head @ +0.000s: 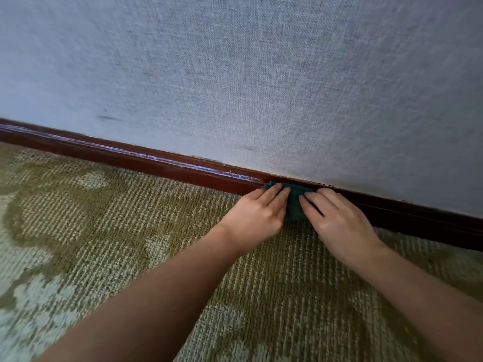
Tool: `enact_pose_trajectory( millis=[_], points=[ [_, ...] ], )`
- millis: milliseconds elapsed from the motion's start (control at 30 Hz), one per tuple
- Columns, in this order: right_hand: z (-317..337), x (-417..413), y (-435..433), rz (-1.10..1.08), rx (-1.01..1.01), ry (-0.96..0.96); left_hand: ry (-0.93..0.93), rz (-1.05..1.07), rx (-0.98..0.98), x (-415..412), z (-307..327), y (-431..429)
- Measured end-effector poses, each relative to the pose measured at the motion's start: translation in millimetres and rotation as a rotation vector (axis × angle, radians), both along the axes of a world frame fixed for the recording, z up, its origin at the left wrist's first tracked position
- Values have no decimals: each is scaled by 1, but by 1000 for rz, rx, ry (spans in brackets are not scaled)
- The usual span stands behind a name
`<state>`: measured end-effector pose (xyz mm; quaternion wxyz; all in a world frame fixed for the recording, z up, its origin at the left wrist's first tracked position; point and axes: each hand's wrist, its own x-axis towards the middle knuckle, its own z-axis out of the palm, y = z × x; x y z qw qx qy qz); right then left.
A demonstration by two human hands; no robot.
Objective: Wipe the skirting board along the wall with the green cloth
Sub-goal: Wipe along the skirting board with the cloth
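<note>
Two flat-fingered hands, left hand (257, 215) & right hand (337, 218), press cloth (294, 205) on board (156, 165), not gripping. Approx. mid-task: streaky stretch leftward prob. not yet wiped; right looks cleaner.

a pale grey-blue wall (261, 74) with a coarse woven texture filled the upper part of the view. a short dark scuff (108, 118) marked it low on the left. below lay a looped carpet (109, 226) in olive green, with paler cream patches (44, 293) towards its near left corner. the light was soft and even.
</note>
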<state>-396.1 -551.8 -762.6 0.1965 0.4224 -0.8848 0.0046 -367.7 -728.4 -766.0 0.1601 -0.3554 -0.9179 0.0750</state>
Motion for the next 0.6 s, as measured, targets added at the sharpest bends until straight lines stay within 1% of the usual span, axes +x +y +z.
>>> enact_pose_trajectory(
  millis=[200,367,600],
  points=[
    [-4,-1,-5,-25,-9,8,-1,20,68,0,-3,-1],
    [-6,0,-5,-25,-15,32,-16,34,95,0,-5,0],
    [-5,1,-4,-40,-14,2,3,38,104,0,-4,3]
  ],
)
